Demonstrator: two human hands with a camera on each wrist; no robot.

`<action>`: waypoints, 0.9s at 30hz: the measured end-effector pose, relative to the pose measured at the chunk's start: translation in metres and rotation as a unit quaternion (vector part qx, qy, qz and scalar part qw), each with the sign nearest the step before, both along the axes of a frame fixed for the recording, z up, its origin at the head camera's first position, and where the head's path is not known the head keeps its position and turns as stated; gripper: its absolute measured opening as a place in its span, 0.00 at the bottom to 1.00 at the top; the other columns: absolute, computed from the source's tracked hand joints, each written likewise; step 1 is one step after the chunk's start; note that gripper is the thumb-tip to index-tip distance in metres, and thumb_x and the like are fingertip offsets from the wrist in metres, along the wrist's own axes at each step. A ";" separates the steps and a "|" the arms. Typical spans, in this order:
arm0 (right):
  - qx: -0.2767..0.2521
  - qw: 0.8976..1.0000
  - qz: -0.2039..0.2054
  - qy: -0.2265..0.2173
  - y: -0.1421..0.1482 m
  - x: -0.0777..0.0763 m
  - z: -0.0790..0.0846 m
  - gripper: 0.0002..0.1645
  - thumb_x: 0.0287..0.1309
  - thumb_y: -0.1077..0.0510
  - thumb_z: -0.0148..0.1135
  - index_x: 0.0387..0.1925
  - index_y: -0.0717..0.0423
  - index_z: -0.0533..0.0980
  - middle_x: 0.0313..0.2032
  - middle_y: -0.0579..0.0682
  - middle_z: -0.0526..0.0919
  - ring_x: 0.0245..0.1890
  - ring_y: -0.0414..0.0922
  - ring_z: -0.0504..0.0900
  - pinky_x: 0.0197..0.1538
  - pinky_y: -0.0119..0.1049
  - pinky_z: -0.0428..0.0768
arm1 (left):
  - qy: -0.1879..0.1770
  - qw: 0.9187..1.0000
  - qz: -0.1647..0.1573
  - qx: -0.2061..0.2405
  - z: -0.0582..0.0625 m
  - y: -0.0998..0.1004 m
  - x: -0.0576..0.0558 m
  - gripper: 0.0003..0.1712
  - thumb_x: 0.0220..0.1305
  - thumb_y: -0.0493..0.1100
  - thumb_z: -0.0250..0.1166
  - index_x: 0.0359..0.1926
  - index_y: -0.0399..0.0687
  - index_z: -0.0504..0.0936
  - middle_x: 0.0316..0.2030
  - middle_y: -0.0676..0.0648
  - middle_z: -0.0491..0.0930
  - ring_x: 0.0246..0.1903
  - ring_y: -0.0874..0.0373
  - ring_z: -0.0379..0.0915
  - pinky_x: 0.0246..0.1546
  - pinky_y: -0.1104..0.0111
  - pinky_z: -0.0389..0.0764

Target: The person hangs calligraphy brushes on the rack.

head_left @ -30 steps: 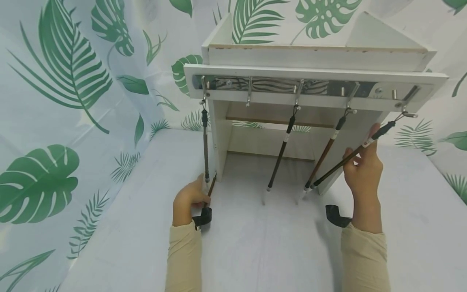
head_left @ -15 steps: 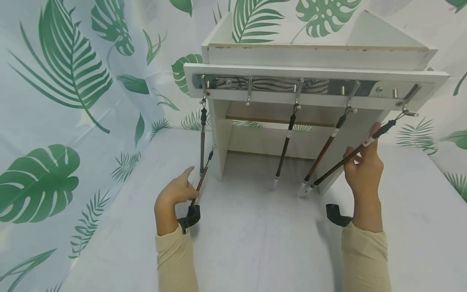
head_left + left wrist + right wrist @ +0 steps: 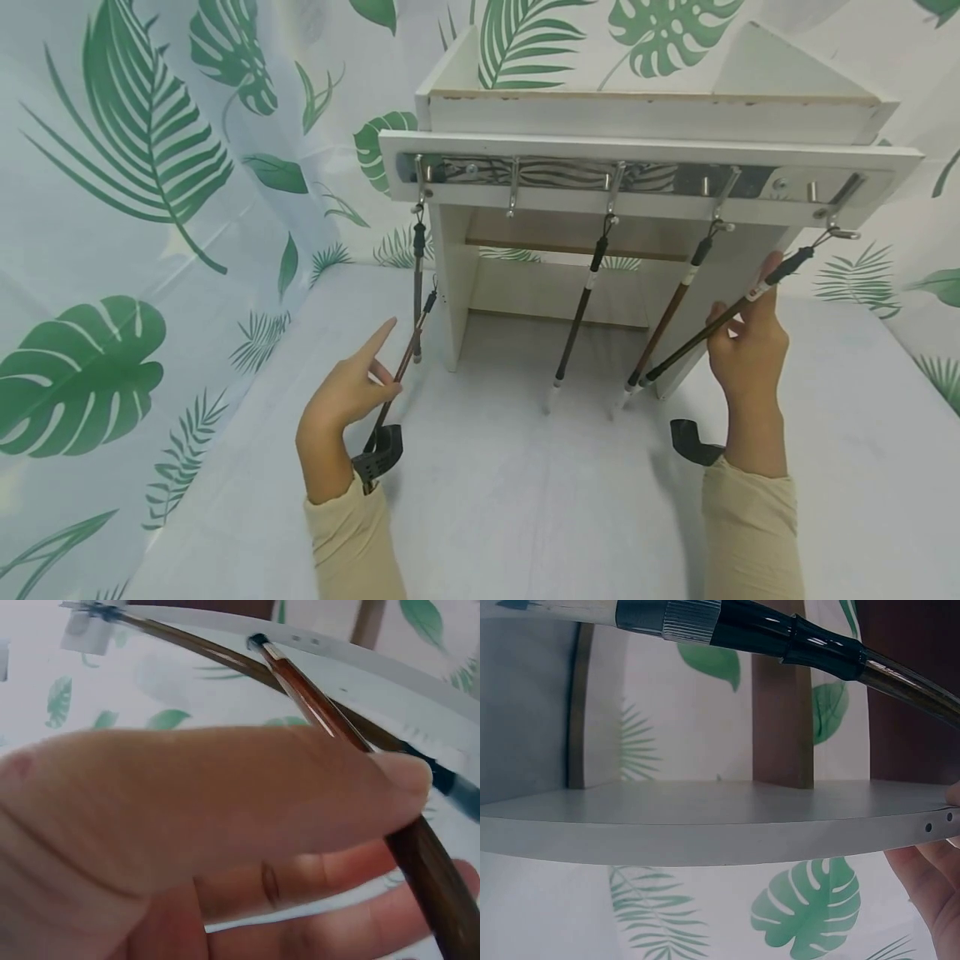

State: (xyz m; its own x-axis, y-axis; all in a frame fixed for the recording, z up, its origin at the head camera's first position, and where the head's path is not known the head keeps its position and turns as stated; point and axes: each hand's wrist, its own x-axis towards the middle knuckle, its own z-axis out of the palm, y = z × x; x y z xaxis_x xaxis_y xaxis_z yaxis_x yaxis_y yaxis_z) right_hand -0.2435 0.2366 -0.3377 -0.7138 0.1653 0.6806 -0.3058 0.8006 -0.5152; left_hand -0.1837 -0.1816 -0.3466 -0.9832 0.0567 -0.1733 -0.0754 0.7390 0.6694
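My left hand (image 3: 345,392) pinches a brown calligraphy brush (image 3: 408,354) between thumb and fingers, index finger extended upward. The brush leans with its black loop end up, and its lower end is hidden by the wrist mount. Close behind it hangs another brush (image 3: 417,292) from the leftmost hook. The right hand (image 3: 746,350) grips the front edge of the white side panel (image 3: 727,840), with fingers on both sides in the right wrist view. A dark brush (image 3: 697,337) on the rightmost hook crosses in front of that hand.
A white rack with a metal hook rail (image 3: 562,175) spans the top. Two further brushes, a dark one (image 3: 581,312) and a brown one (image 3: 663,321), hang by loops near its middle and right. The second hook (image 3: 513,187) stands between the leftmost and middle brushes.
My left hand has moved left and slightly up, carrying its brush out from beside the left panel; the loop end rises higher. The middle brush sways slightly. The right hand has stayed put.
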 end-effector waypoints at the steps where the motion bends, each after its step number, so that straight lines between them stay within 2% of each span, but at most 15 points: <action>1: 0.000 1.000 0.000 0.000 0.000 0.000 0.000 0.42 0.61 0.65 0.45 0.69 0.36 0.41 0.58 0.59 0.72 0.51 0.65 0.74 0.42 0.61 0.76 | 0.011 1.000 -0.001 0.004 0.002 0.000 0.002 0.49 0.56 0.40 0.63 0.71 0.66 0.43 0.33 0.47 0.77 0.28 0.57 0.73 0.30 0.67 0.73; 7: 0.000 1.000 -0.003 -0.002 -0.001 0.000 0.001 0.42 0.61 0.64 0.45 0.69 0.34 0.41 0.57 0.60 0.72 0.50 0.65 0.74 0.42 0.61 0.76 | 0.093 0.995 -0.004 0.020 0.009 -0.001 0.011 0.50 0.58 0.39 0.63 0.70 0.69 0.41 0.37 0.45 0.78 0.34 0.54 0.79 0.33 0.62 0.78; 14: -0.007 1.000 0.000 -0.011 0.000 0.000 0.001 0.43 0.61 0.65 0.45 0.69 0.33 0.40 0.58 0.59 0.72 0.51 0.65 0.74 0.43 0.61 0.75 | 0.146 0.989 0.015 0.026 0.011 0.002 0.011 0.49 0.59 0.39 0.62 0.70 0.72 0.42 0.41 0.44 0.81 0.38 0.50 0.80 0.37 0.57 0.80; 20: -0.010 1.000 0.003 -0.010 0.001 0.000 -0.001 0.43 0.61 0.65 0.45 0.69 0.35 0.40 0.58 0.59 0.72 0.51 0.65 0.74 0.43 0.61 0.75 | 0.206 0.978 0.014 0.036 0.014 0.003 0.014 0.46 0.59 0.38 0.61 0.70 0.70 0.47 0.40 0.44 0.81 0.39 0.50 0.80 0.42 0.56 0.80; 27: -0.006 1.000 0.003 0.001 0.000 0.000 -0.001 0.43 0.60 0.66 0.45 0.69 0.35 0.41 0.57 0.60 0.73 0.49 0.66 0.75 0.42 0.60 0.76 | 0.255 0.965 0.015 0.058 0.020 0.008 0.019 0.44 0.58 0.37 0.63 0.68 0.72 0.51 0.40 0.44 0.80 0.39 0.51 0.80 0.40 0.58 0.82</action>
State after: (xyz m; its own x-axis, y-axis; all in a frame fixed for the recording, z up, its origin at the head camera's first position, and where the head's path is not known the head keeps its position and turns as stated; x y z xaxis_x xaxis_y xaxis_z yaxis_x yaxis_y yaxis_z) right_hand -0.2434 0.2362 -0.3386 -0.7139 0.1686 0.6797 -0.3116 0.7928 -0.5239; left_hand -0.1651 -0.1740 -0.3270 -0.9408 0.0168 0.3386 0.2648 0.6601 0.7029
